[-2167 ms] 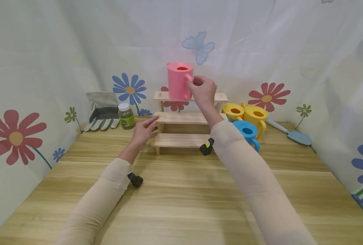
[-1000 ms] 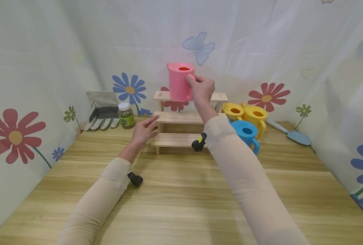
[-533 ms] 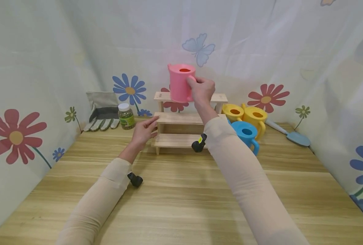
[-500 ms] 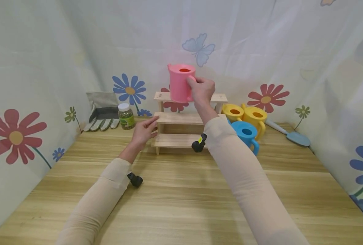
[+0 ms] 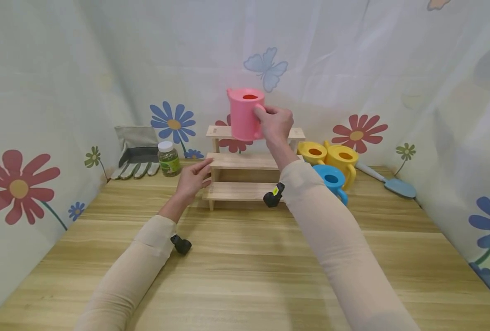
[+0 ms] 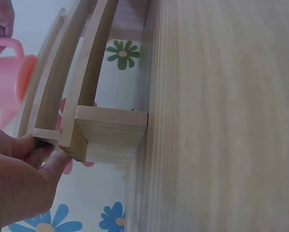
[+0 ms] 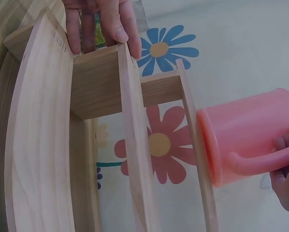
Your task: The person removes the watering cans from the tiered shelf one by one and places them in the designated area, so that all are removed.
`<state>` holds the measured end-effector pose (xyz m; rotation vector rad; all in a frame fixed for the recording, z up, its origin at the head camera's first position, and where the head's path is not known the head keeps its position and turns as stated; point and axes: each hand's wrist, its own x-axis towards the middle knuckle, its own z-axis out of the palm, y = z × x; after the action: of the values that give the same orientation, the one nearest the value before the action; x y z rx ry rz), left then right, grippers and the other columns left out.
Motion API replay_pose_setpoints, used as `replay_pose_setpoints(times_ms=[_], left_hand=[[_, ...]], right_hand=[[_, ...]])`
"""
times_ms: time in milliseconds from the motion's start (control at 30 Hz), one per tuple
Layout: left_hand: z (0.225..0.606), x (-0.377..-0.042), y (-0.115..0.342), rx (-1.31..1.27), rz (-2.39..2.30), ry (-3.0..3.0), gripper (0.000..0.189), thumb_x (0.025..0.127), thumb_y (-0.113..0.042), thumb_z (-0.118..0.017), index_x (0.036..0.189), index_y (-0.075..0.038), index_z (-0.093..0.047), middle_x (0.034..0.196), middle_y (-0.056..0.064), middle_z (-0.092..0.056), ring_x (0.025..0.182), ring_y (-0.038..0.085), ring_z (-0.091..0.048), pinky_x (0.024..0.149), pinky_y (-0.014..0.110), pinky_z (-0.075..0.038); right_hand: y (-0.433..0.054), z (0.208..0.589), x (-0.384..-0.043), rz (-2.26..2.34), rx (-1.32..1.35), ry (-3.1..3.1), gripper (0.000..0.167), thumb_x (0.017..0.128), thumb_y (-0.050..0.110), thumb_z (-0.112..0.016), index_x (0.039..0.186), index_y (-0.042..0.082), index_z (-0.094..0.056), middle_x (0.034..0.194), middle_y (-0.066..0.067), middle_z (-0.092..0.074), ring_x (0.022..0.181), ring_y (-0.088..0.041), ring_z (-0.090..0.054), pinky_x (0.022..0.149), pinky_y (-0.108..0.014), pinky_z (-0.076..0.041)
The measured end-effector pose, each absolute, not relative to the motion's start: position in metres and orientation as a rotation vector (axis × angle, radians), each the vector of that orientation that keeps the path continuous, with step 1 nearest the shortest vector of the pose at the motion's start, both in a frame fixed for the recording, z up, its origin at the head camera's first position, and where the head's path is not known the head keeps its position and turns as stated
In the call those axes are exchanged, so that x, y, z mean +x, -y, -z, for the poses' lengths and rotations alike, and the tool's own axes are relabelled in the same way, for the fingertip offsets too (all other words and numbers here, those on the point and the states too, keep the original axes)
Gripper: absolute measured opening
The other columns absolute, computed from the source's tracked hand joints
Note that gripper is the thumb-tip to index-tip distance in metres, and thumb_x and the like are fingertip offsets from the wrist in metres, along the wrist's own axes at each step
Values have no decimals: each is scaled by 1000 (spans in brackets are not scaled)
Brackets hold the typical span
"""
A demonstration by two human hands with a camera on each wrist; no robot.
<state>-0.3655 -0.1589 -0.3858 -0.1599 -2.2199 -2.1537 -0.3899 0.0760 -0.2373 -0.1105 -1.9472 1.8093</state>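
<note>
A pink watering can (image 5: 242,117) stands upright at the top step of the three-tier wooden shelf (image 5: 245,160). My right hand (image 5: 276,123) holds it by the handle, spout toward the left. In the right wrist view the base of the can (image 7: 250,133) is right at the top plank; whether it bears on it I cannot tell. My left hand (image 5: 192,179) grips the left end of the middle step. In the left wrist view, the thumb and fingers of that hand (image 6: 23,179) pinch the wooden end piece.
Two yellow watering cans (image 5: 341,158) and a blue one (image 5: 331,177) stand right of the shelf, partly behind my right arm. Farther right lies a blue-grey trowel (image 5: 399,186). At left are a white-capped jar (image 5: 169,161) and gloves (image 5: 137,158). A flowered curtain hangs behind.
Over the last two seconds the pink watering can has shifted slightly right and turned a little with my right hand. My left hand has stayed on the shelf.
</note>
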Motion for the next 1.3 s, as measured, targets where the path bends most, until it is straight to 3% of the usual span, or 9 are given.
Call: replay_pose_setpoints(times_ms=[667,867,1300], left_hand=[[387,-368,158,-196,2151,2212,41,106,-17,-51,146,-11,-53,156,9,-41,135,34,-47,105,49,-46],[387,-369,160,-184,2154,2207,41,106,-17,-51,146,-10,-53,156,10,-40,135,34,-47,105,49,-46],[390,-371,166,-176,2153,2189,41,106,-15,-51,146,-9,-52,156,11,-40,135,34,-47,105,50,-47]], right_hand=[[-167,231,-362,-1805,-87,1898,33,84,30,-82,110,10,-79,101,-7,-74,97,-20,-61,85,-32,-57],[-197,237,-355,-1793,-156,1907,36,84,35,-83,114,15,-78,107,-4,-73,100,-19,-59,88,-34,-56],[-229,247,-354,-1733,-275,1925,42,83,40,-83,118,18,-77,109,-4,-72,95,-19,-63,87,-33,-59]])
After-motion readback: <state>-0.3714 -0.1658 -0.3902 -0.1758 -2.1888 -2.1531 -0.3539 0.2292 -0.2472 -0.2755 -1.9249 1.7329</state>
